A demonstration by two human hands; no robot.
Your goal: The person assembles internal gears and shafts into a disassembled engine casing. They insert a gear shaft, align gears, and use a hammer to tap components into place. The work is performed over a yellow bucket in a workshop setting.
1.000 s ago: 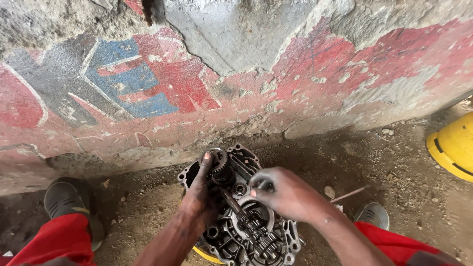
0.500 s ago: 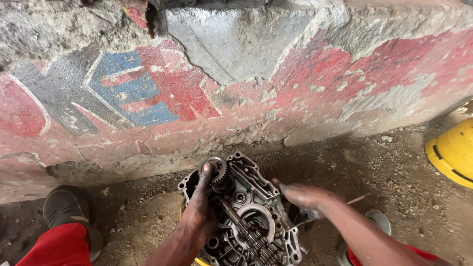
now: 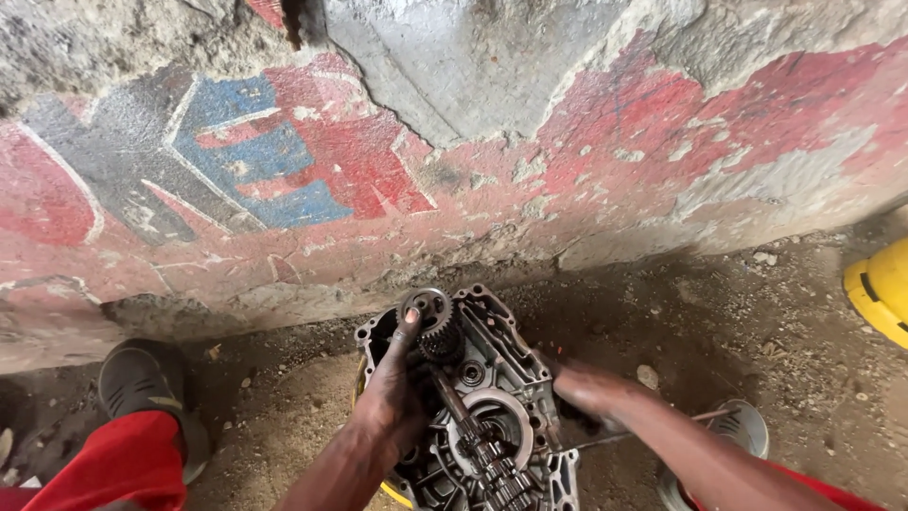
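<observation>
The gearbox casing lies open-side up on the dirt floor at lower centre, so its gear shaft is reachable. Your left hand grips that shaft; your right hand braces the casing's edge, fingers hidden.

Count before me: one metal gearbox casing on the dirt floor; one gear shaft lying in it; my two hands, left hand and right hand; two shoes, one dark, one grey; one yellow container; one painted wall.
</observation>
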